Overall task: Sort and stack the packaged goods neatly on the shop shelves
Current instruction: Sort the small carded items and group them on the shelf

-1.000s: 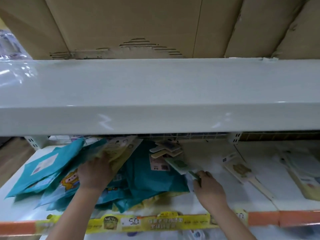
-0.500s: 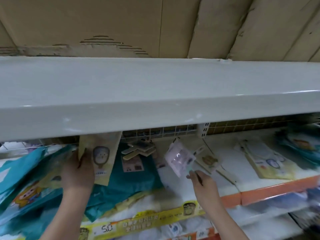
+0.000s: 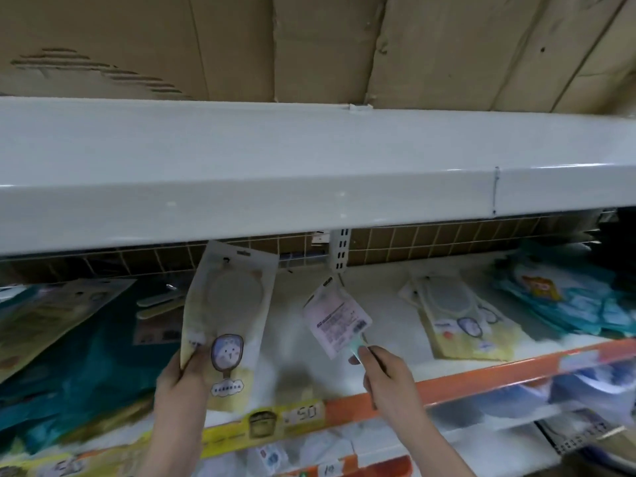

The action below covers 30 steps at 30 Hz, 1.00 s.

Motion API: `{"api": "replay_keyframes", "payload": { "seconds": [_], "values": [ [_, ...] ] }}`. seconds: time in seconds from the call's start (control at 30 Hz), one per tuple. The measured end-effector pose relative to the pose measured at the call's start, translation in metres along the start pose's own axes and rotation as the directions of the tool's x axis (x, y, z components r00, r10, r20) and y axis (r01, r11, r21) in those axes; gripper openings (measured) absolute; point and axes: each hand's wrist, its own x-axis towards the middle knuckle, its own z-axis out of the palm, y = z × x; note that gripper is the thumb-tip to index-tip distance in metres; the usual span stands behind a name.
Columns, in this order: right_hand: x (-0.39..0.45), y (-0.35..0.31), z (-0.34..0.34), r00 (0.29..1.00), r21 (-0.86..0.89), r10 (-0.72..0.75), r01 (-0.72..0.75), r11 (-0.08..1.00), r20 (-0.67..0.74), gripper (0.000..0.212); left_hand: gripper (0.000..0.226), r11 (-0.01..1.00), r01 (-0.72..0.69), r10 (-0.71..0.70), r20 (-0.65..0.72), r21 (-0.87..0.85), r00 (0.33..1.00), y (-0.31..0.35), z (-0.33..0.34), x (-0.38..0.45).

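There is just one camera, and it sits on my head. It looks forward and a little down, straight at the shop shelves, from very close. The long white metal upper shelf (image 3: 309, 173) runs right across the middle of the view, near my face, with brown cardboard boxes (image 3: 309, 46) on top of it. Under its edge I look into the white lower shelf with the orange front strip (image 3: 499, 373), where flat packets lie. My two arms come up from the bottom edge, so my left hand (image 3: 182, 373) and right hand (image 3: 385, 370) show low in the middle. The wide lens bends the straight shelf lines near the sides.
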Motion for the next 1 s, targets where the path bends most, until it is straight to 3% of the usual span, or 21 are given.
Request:
{"api": "replay_keyframes", "payload": {
  "seconds": [0.13,0.23,0.37,0.5,0.53,0.63,0.77,1.0],
  "values": [
    [0.024,0.015,-0.050,0.999,-0.022,-0.033,0.033,0.999,0.008,0.029,0.012,1.000,0.003,-0.003,-0.032,0.006,0.999,-0.014,0.054,-0.027],
    [0.043,0.027,-0.084,0.998,-0.079,-0.066,0.067,0.995,0.016,0.029,0.024,0.999,-0.035,0.035,-0.093,-0.005,0.995,-0.025,0.091,-0.044],
    [0.064,0.035,-0.125,0.994,-0.201,-0.099,0.106,0.974,0.045,0.032,0.012,0.998,-0.026,0.017,-0.175,-0.048,0.984,-0.038,0.127,-0.062],
    [0.080,0.041,-0.147,0.980,-0.307,-0.177,0.198,0.931,0.095,0.009,0.007,0.997,-0.059,0.043,-0.269,-0.050,0.962,-0.042,0.144,-0.073],
    [0.083,0.043,-0.147,0.975,-0.328,-0.199,0.222,0.918,0.103,0.004,0.009,0.996,-0.072,0.056,-0.296,-0.044,0.953,-0.044,0.145,-0.073],
    [0.090,0.049,-0.133,0.951,-0.362,-0.266,0.306,0.881,0.156,0.018,0.010,0.998,-0.063,0.050,-0.352,-0.025,0.934,-0.042,0.142,-0.074],
    [0.090,0.048,-0.106,0.923,-0.363,-0.310,0.376,0.853,0.229,0.020,0.024,0.994,-0.079,0.047,-0.370,-0.071,0.928,-0.039,0.128,-0.065],
    [0.099,0.030,-0.057,0.886,-0.573,-0.231,0.441,0.691,0.403,0.028,0.023,0.996,-0.064,0.038,-0.321,-0.070,0.946,-0.036,0.112,-0.047]
  ]
}}
